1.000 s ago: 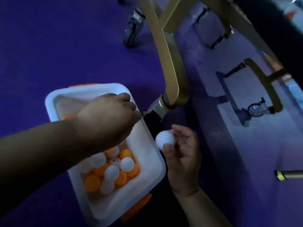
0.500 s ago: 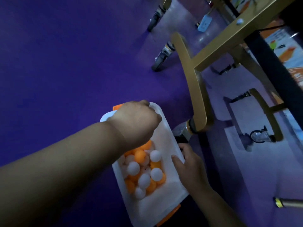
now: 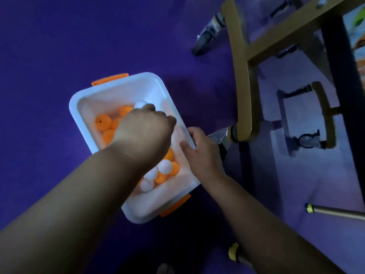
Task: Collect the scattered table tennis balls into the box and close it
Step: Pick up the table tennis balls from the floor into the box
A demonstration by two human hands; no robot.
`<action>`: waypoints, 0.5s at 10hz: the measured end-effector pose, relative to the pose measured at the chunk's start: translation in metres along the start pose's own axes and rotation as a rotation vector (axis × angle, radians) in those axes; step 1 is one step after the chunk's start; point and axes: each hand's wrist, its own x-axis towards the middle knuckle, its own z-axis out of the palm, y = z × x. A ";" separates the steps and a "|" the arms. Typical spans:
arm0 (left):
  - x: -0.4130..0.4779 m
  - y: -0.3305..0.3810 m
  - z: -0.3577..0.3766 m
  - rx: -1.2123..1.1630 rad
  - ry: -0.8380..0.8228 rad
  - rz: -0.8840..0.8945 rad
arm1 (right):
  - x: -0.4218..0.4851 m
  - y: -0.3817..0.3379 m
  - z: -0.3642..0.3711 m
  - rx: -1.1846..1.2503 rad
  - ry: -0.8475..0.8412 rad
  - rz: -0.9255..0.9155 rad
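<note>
The white box (image 3: 150,207) sits open on the purple floor (image 3: 59,46), part filled with orange balls (image 3: 103,122) and white balls (image 3: 165,166); more of its far end shows now than half a second ago. The left hand (image 3: 144,133) hovers over the middle of the box with fingers curled down, a white ball (image 3: 140,104) at its fingertips; whether it pinches that ball cannot be told. The right hand (image 3: 203,153), which held a white ball a second ago, now grips the box's right rim, thumb inside. Orange latches (image 3: 109,79) sit at both ends. A golden table leg (image 3: 240,86) on a castor (image 3: 203,39) stands just beside the box
</note>
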 end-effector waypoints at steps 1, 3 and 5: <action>-0.030 -0.008 -0.029 0.037 -0.065 -0.006 | -0.007 -0.035 -0.010 0.016 -0.049 0.017; -0.093 -0.037 -0.128 0.010 -0.128 -0.133 | -0.051 -0.139 -0.048 0.123 -0.120 0.031; -0.140 -0.064 -0.250 0.031 -0.250 -0.480 | -0.109 -0.269 -0.139 0.139 -0.192 -0.035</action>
